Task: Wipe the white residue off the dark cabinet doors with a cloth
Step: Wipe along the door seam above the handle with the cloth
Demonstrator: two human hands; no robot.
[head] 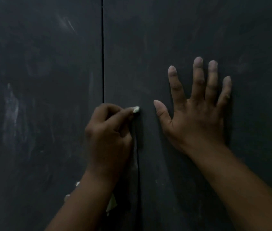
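- Two bare forearms reach in from the bottom edge, nearest the camera, toward a dark surface that fills the whole view.
- That surface is a pair of dark cabinet doors: the left door (40, 97) and the right door (198, 30), split by a thin vertical gap (102, 47) running down from the top edge.
- Light is dim; no floor, wall or handle shows beyond the doors.
- On the left door, white residue (10, 112) stands as a pale, smeared vertical patch, well to the left of the hands, with fainter streaks (68, 24) near the top.
- The right door looks mostly matte, with only faint hazy marks.
- The left hand (110, 130) is clenched around a pale cloth (136, 109), of which a small corner pokes out past the fingertips and touches the door just right of the gap.
- More of the cloth hangs below the wrist, beside the forearm, at the lower part of the doors.
- The right hand (197, 112) lies flat against the right door, fingers straight and spread, thumb out to the side, grasping nothing.
- The two hands are near each other but apart.
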